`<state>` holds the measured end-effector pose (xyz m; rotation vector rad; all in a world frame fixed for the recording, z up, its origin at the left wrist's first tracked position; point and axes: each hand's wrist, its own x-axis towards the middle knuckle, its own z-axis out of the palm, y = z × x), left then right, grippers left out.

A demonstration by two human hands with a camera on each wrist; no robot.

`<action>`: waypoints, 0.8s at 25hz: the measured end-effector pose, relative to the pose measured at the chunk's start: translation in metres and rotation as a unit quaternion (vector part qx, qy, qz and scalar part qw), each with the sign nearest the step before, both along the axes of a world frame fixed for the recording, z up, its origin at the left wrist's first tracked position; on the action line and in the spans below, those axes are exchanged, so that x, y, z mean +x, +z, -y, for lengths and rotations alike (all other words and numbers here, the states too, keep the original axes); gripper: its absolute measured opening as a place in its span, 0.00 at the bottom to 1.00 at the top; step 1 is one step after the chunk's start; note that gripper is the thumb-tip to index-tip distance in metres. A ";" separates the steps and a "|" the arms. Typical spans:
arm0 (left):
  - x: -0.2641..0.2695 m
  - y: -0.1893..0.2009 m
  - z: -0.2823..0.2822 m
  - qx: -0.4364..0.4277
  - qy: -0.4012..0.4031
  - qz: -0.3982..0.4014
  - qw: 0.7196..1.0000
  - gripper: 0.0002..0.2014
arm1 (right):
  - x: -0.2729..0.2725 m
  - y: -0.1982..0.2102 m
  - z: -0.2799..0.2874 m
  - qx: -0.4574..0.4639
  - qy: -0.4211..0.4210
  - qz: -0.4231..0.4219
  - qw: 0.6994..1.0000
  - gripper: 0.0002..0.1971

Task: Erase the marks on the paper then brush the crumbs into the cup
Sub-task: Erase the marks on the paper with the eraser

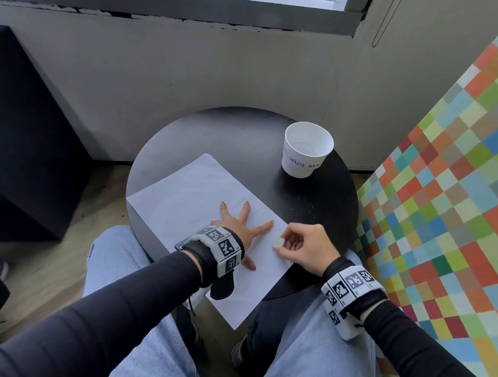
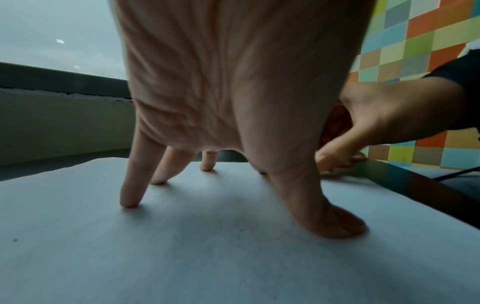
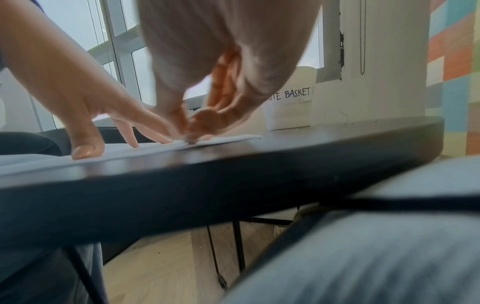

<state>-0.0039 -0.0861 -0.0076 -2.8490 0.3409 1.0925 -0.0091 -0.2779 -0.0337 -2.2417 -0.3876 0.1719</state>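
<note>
The right hand point(image 1: 303, 245) pinches a white eraser point(image 1: 278, 242) on the paper's point(image 1: 193, 189) right edge. Just left of it, the left hand point(image 1: 238, 226) presses the sheet with spread fingers point(image 2: 132, 185). Beyond the pinch, bare table point(image 1: 325, 207) reaches the cup point(image 1: 306, 149) near the far rim.

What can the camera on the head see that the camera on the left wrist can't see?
Only the head view shows the white paper cup labelled as a waste basket, the small white eraser that the right hand pinches, and the window.

Only the left wrist view shows the left hand from underneath, its fingertips pressing down.

Both show the white sheet of paper, the round black table and both hands.
</note>
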 end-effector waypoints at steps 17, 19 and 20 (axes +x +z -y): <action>0.003 -0.004 -0.001 -0.001 -0.001 -0.005 1.000 0.55 | -0.003 0.004 0.010 0.017 0.039 -0.063 0.997 0.09; 0.004 -0.004 -0.001 -0.004 0.002 -0.008 1.000 0.55 | -0.001 0.004 0.013 0.018 0.003 -0.030 0.999 0.09; 0.004 -0.004 -0.001 -0.004 0.003 -0.010 1.000 0.55 | -0.001 0.004 0.013 0.018 0.012 -0.036 0.999 0.09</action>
